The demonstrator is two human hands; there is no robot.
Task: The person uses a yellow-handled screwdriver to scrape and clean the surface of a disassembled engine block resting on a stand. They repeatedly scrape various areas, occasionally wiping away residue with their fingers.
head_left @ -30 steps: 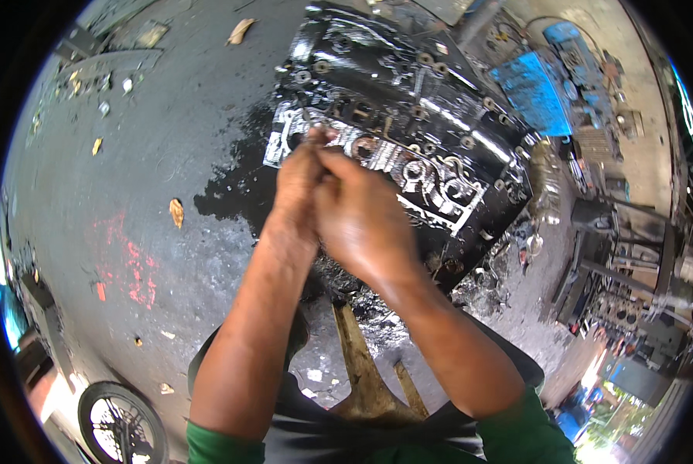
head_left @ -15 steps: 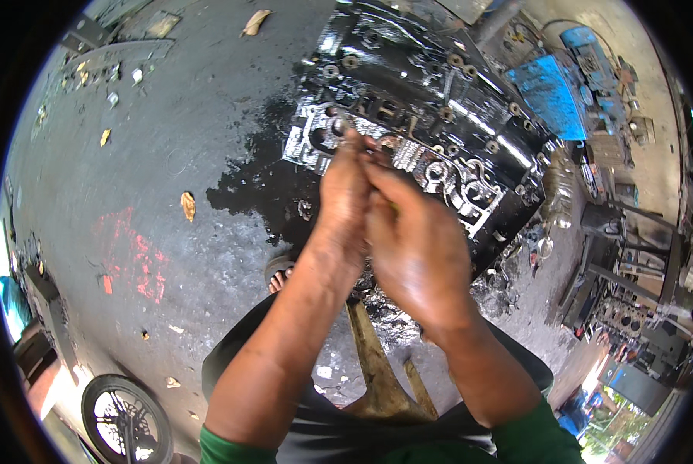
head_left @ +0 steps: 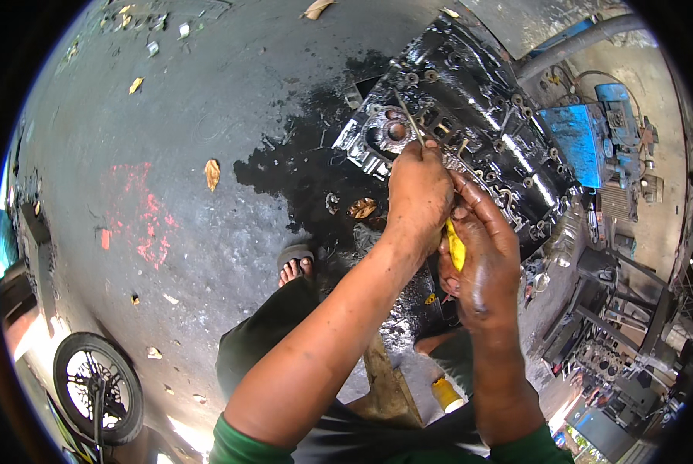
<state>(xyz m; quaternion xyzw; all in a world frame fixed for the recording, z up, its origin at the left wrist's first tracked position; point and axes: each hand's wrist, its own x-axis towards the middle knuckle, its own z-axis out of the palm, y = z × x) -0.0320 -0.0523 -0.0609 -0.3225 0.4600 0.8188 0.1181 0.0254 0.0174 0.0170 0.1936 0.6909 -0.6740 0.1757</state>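
Note:
A large, black, oily metal engine casting (head_left: 478, 85) lies on the floor ahead of me, its pale machined face with round openings toward my hands. Over that face, a thin metal shaft (head_left: 410, 117) sticks out past my left hand (head_left: 420, 185), whose fingers are closed around it. Behind it, my right hand (head_left: 482, 259) wraps around a yellow handle (head_left: 456, 246). Shaft and handle line up like one long screwdriver, though my fingers hide where they join. The tip points at the casting near its round openings; whether it touches, I cannot tell.
Dark oil (head_left: 285, 162) spreads left of the casting, with a dry leaf (head_left: 362, 208) nearby. A blue machine (head_left: 575, 139) stands at right, near a thick pipe (head_left: 578, 48). Between my legs are a wooden seat (head_left: 385, 379) and a yellow can (head_left: 445, 393). A wheel (head_left: 134, 394) is lower left.
The view has shifted, so the casting sits further right. My hands, blurred and close together before, are now further apart along the tool, with its shaft and yellow handle plainly visible.

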